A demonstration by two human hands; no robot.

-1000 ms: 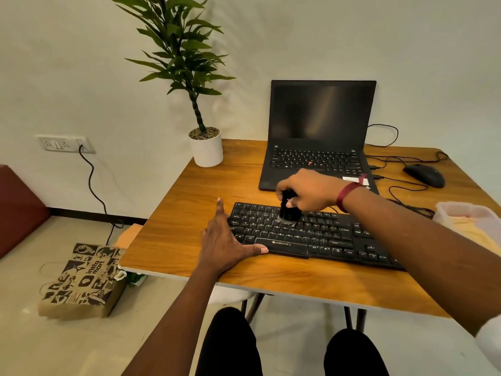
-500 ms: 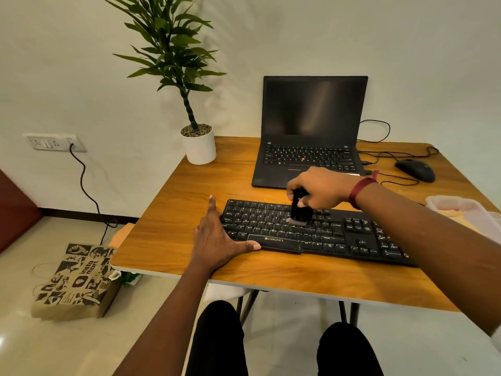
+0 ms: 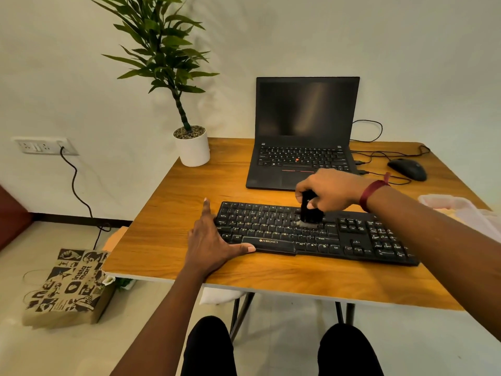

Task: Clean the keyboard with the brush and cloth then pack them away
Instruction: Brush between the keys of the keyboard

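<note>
A black keyboard lies across the front of the wooden table. My right hand grips a small black brush upright, its pale bristles touching the keys near the keyboard's middle. My left hand lies flat and open at the keyboard's left end, thumb along its front edge. A pale cloth sits in a light container at the table's right edge, partly hidden by my right forearm.
An open black laptop stands behind the keyboard. A white potted plant is at the back left, a black mouse with cables at the back right. A printed paper bag lies on the floor to the left.
My right hand has swept the brush to the right along the keys. My left hand has stayed at the keyboard's left end. The view has shifted slightly.
</note>
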